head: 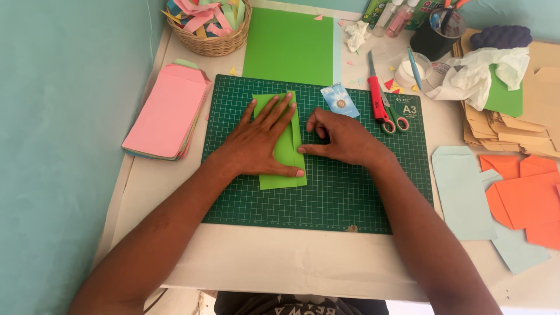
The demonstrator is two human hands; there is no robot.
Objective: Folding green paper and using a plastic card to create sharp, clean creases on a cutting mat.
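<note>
Green folded paper (284, 153) sits mostly hidden under the left hand (259, 143), fingers spread flat; right hand (344, 140) fingertips curled, pressing its edge.

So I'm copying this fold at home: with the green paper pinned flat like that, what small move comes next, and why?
Probably run the right hand down the right edge of the folded green paper to sharpen the crease. The left hand already lies flat on the paper, pinning it to the green cutting mat, and the right thumb touches that edge about midway, so a short press along it seems the natural step.
</note>
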